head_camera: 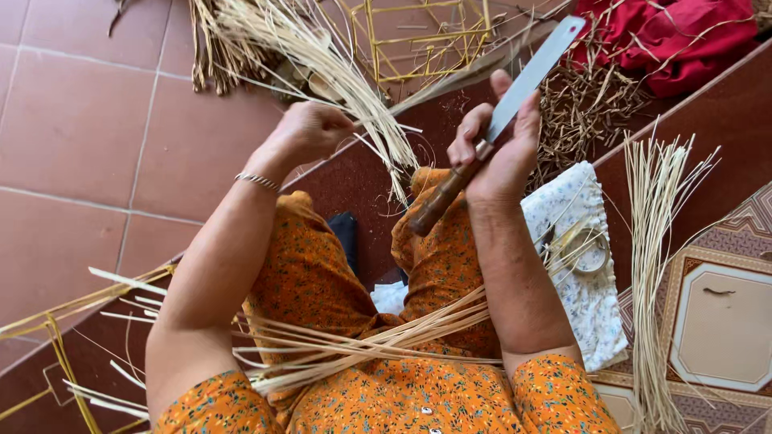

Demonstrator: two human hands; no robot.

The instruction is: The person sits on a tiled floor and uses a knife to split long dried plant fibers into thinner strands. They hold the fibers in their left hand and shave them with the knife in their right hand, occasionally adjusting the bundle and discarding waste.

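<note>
Head view, looking down at lap and floor.

Left hand (310, 133) closed round a bunch of pale cane strips (338, 80), fingers curled tight on it; strips fan out up-left and trail down-right toward the knees. Thin metal bracelet (257, 182) on that wrist.

Right hand (498, 149) clamped on the brown wooden handle (442, 201) of a long knife (535, 72), blade flat and pale, pointing up-right, tip near the top edge. Thumb laid along the blade base. Blade w/ its edge just beside the strip bunch; touching or not, can't tell.

More loose strips (362, 341) across the lap, lying over the orange flowered dress (402, 394), ends sticking out left past the forearm.

Right of the lap: white cloth w/ small blue print (591, 313), a roundish metal item (591, 249) on it, too small to tell what. Further right, another sheaf of strips (655, 265) standing roughly vertical over a patterned mat (720, 321).

Top centre: yellow wire-like frame (418, 40) behind the strips. Top right: heap of dark curly shavings (587, 112), red cloth (667, 36) next to it. Bottom left: part of a second yellow frame (60, 354).

Floor: reddish tiles (72, 128) on left, darker red-brown strip (708, 120) running diagonally under the work.
</note>
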